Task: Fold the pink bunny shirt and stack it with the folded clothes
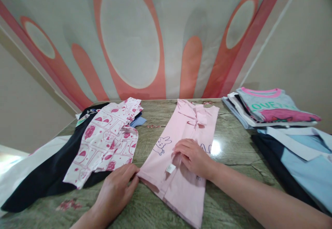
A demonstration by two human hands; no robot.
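A pink shirt [188, 191] with line-drawn rabbits lies on the wooden-look table, its sides turned in toward the middle. My left hand [118, 189] pinches the shirt's lower left corner between thumb and fingers. Over the middle of the shirt, my right hand [193, 158] rests with bent fingers closed on the folded-in fabric; the thumb is mostly hidden. Just below those fingers a small white care label [170, 168] sticks out. The shirt's upper end reaches the table's far edge, where a sleeve lies folded inward.
To the left, a white garment with pink prints [103, 135] lies over a black garment [49, 177]. A stack of folded shirts [275, 109] stands at the back right. Nearer, a light blue and navy garment [308, 170] lies folded. A wall with orange shapes [129, 35] rises behind the table.
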